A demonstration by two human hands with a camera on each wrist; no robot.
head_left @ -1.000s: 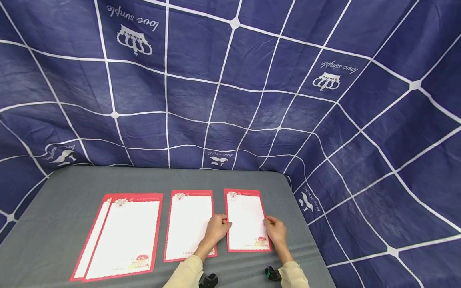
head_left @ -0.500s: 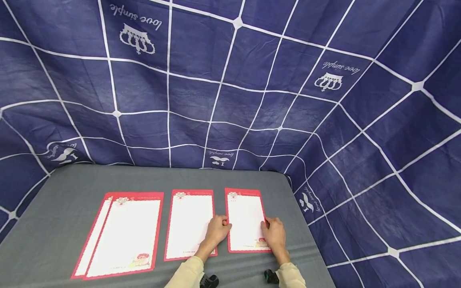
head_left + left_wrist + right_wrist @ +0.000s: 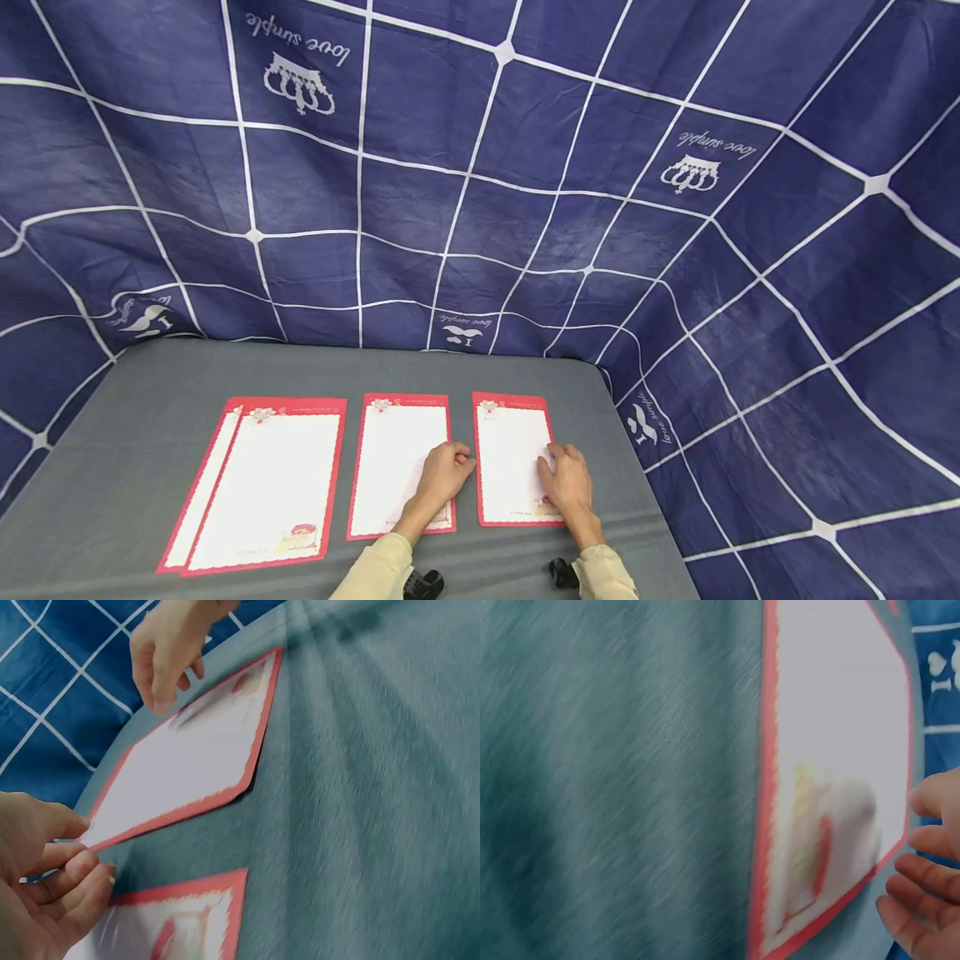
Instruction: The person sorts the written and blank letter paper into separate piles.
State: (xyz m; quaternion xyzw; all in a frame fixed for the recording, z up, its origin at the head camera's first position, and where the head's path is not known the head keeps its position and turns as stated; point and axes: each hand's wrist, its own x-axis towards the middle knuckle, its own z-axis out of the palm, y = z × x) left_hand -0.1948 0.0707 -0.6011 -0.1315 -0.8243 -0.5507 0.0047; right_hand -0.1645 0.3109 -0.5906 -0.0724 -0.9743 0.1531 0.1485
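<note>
A red-bordered white sheet of paper (image 3: 513, 458) lies flat at the right of the table. My left hand (image 3: 446, 471) is just left of it, over the right edge of the middle sheet (image 3: 397, 467). In the left wrist view the left hand's fingers (image 3: 71, 889) are loosely curled beside the right sheet's edge and hold nothing. My right hand (image 3: 567, 479) hovers over the right sheet's right edge. Its spread fingers (image 3: 915, 896) are apart from the paper in the right wrist view, and a shadow falls on the printed corner.
Two more red-bordered sheets (image 3: 270, 483) overlap at the left of the grey-covered table (image 3: 405, 367). A blue curtain with white grid lines (image 3: 420, 208) hangs behind the table and along its right side.
My right hand has let go of the right sheet's edge and risen over it. The left hand has drawn slightly left, off that sheet's left edge. The sheets lie where they were.
</note>
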